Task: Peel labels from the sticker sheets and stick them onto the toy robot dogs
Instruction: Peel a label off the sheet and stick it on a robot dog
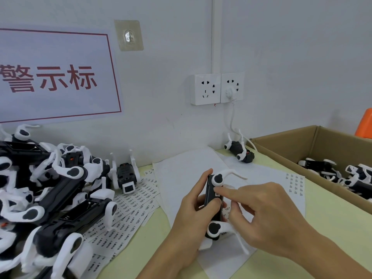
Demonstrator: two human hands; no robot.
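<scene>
Wall sockets (pixel 217 88) (one plugged), red-lettered sign (pixel 54 77), cardboard box (pixel 285 146).

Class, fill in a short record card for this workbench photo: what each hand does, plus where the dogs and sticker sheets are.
left hand: grips the held dog
right hand: forefinger presses on the held dog's body
unlabelled pile: heaped at the left of the table
sticker sheets: spread flat beside the pile
box: at the right, holds more dogs
lone dog: on its back by the wall

Bright, even indoor light, soft faint shadows, slight softness throughout, wide-angle bending at the edges, no glare
</scene>
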